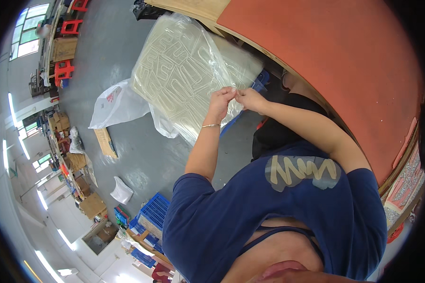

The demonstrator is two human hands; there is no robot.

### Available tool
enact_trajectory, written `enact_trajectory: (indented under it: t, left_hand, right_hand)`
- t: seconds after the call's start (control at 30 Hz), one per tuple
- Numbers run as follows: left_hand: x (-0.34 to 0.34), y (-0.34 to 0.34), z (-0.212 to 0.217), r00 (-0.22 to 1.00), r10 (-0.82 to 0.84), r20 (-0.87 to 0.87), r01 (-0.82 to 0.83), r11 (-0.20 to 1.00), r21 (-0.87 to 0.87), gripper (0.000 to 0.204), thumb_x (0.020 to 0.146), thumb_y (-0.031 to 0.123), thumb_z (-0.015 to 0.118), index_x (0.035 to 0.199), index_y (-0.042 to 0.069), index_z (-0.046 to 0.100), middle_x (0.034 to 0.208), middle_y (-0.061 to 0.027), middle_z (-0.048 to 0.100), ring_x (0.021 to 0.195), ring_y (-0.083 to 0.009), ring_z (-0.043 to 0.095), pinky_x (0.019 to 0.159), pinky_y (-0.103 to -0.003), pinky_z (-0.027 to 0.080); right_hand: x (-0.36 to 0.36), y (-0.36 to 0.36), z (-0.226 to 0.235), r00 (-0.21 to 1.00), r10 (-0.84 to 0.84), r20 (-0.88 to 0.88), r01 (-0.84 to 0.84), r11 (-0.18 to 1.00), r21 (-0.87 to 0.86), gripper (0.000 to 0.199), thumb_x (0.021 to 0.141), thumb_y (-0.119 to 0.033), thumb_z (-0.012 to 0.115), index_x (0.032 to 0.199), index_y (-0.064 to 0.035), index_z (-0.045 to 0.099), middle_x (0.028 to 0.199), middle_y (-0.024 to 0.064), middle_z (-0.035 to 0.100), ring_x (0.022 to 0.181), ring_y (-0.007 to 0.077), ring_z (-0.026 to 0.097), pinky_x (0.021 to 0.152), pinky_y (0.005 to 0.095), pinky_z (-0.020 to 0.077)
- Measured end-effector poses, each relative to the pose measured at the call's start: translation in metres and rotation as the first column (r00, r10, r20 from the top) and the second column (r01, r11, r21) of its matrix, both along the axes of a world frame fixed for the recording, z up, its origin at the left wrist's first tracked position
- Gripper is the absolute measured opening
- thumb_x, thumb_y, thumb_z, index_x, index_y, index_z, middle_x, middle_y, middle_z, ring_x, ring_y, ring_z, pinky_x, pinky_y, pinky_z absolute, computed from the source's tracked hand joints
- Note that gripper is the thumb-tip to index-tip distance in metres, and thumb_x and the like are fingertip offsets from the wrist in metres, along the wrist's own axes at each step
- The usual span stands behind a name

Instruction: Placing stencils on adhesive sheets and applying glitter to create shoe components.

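My left hand (pixel 222 101) and my right hand (pixel 251 100) meet, fingertips pinched together, at the near right edge of a clear plastic bag (pixel 216 53). Both appear to grip its thin film. Inside or under the film lies a broad, flat, translucent yellowish sheet (pixel 167 66) with raised curving outlines; it may be a stack. It slants away from me, left of the table. Part of a blue plastic crate (pixel 261 81) shows beneath its right side. The exact bit of film between my fingers is hidden.
A table with an orange-red top (pixel 321 52) fills the upper right. A white plastic bag (pixel 118 104) and a cardboard piece (pixel 106 141) lie on the grey floor, left of the sheet. Farther off are red stools (pixel 64 70) and a blue basket (pixel 155 211).
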State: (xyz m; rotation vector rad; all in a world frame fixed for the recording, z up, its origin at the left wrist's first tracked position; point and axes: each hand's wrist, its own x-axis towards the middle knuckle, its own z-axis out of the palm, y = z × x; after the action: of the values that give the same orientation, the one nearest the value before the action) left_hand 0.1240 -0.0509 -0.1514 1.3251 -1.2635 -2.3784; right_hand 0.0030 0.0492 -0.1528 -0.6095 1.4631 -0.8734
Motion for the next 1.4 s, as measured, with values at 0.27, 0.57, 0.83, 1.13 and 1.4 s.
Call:
enact_trajectory:
  t: [0.27,0.57,0.83,1.13,1.4]
  left_hand:
    - [0.023,-0.037,-0.004,0.950,0.225,-0.217,-0.238,0.971,-0.032,0.018,0.082,0.006,0.059,0.097,-0.005,0.063,0.117,-0.0154,0.058,0.110,-0.0254,0.053,0.101,-0.038,0.038]
    - [0.090,-0.201,0.245,0.275,0.249,-0.929,-0.305,0.938,0.161,0.056,0.088,0.019,0.042,0.131,-0.015,0.030,0.144,-0.0339,0.022,0.136,-0.0496,0.014,0.107,-0.068,-0.004]
    - [-0.085,-0.012,0.351,0.620,-0.468,-0.630,-0.276,0.621,-0.733,0.035,0.093,0.019,0.050,0.106,-0.013,0.054,0.135,-0.0209,0.040,0.134,-0.0407,0.030,0.109,-0.057,0.020]
    - [-0.274,0.246,0.209,0.339,-0.906,-0.255,0.297,0.360,-0.885,0.018,0.085,0.011,0.058,0.072,-0.001,0.058,0.113,-0.0130,0.059,0.097,-0.0241,0.056,0.085,-0.034,0.043]
    - [-0.247,0.330,0.161,-0.092,-0.983,0.156,0.407,-0.180,-0.896,0.060,0.087,0.027,0.061,0.137,0.003,0.040,0.142,-0.0281,0.031,0.131,-0.0379,0.035,0.108,-0.044,0.027]
  right_hand:
    - [-0.045,0.005,-0.049,0.988,0.063,0.138,-0.074,0.994,0.074,0.027,0.091,-0.016,0.051,0.102,0.0064,0.060,0.092,0.0180,0.065,0.078,0.0237,0.066,0.065,0.0349,0.0574]
    - [-0.093,0.053,-0.115,0.306,-0.210,-0.928,-0.667,0.648,-0.367,0.031,0.083,-0.025,0.060,0.104,-0.0017,0.062,0.121,0.0199,0.054,0.119,0.0361,0.046,0.099,0.0477,0.0393]
    - [-0.035,0.082,0.043,0.876,-0.200,-0.440,-0.141,0.765,-0.629,0.038,0.097,-0.033,0.042,0.105,0.0016,0.057,0.100,0.0223,0.057,0.096,0.0398,0.056,0.086,0.0425,0.0458]
    - [-0.109,0.285,0.138,0.335,-0.852,0.401,0.910,0.182,-0.373,0.045,0.100,-0.042,0.032,0.117,-0.0044,0.048,0.102,0.0119,0.060,0.087,0.0216,0.064,0.072,0.0336,0.0549]
    - [-0.119,0.419,0.138,0.166,-0.788,0.593,0.986,0.154,-0.071,0.039,0.099,-0.033,0.039,0.121,-0.0026,0.047,0.109,0.0180,0.060,0.093,0.0303,0.064,0.084,0.0438,0.0524]
